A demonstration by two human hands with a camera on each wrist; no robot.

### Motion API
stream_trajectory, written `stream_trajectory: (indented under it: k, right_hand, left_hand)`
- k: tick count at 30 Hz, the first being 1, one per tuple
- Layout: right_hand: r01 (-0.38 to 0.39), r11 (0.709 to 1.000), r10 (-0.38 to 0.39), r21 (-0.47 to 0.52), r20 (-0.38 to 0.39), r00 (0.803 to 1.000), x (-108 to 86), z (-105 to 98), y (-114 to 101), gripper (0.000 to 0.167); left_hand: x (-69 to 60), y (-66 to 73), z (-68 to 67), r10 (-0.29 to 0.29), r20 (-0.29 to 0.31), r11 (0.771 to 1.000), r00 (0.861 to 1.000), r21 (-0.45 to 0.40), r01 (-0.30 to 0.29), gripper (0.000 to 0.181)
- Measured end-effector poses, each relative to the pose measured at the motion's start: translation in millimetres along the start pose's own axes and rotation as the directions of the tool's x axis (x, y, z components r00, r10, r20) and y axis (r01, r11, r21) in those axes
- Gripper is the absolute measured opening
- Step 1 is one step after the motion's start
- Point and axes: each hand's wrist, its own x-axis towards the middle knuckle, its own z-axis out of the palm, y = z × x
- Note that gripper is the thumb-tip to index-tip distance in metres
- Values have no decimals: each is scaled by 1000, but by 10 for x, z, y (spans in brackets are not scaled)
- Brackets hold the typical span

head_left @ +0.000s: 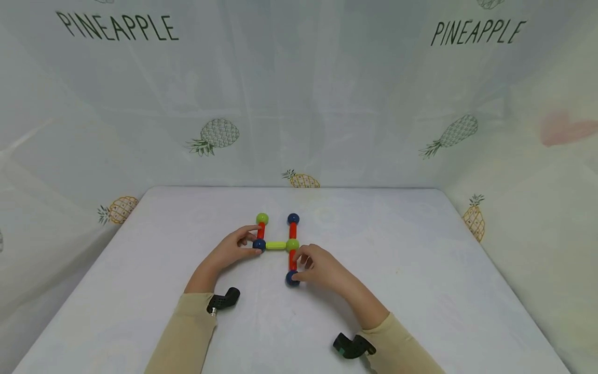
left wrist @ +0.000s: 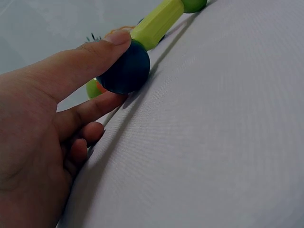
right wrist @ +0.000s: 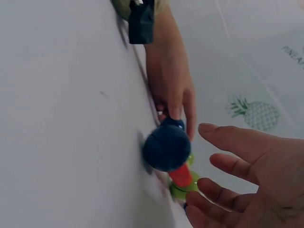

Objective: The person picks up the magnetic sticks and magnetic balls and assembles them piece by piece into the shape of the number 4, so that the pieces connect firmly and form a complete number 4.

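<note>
A flat figure of joined balls and rods lies on the white table. At its left corner my left hand (head_left: 232, 246) pinches a dark blue ball (left wrist: 126, 69) between thumb and fingers. A red rod (head_left: 261, 231) runs from it to a green ball (head_left: 262, 218); a yellow-green rod (head_left: 276, 245) leads across to another green ball (head_left: 293, 244). From there red rods reach a far blue ball (head_left: 293, 218) and a near blue ball (right wrist: 167, 148). Beside the near one, my right hand (head_left: 322, 267) has its fingers loosely spread; the right wrist view shows a gap between thumb and ball.
The white table (head_left: 154, 311) ends at a rounded far edge. Behind it hangs a pale cloth (head_left: 299, 104) printed with pineapples. Each sleeve carries a black wrist device, one on the left (head_left: 224, 299) and one on the right (head_left: 353, 346).
</note>
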Motion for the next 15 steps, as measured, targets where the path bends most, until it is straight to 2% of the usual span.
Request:
stream_trajectory:
  k: [4, 9, 15]
  right_hand:
    - [-11, 1000, 12, 9, -72, 997, -21, -103, 22, 36]
    - [-25, 1000, 23, -16, -154, 988, -43, -271, 22, 40]
    - [-22, 997, 6, -78, -203, 979, -77, -445, 43, 42]
  left_hand:
    - [-20, 21, -17, -7, 3, 1000, 1000, 29, 7, 73]
    - [-35, 46, -53, 12, 11, 998, 1000, 59, -13, 73]
    - [-91, 141, -110, 14, 28, 997, 1000, 77, -16, 73]
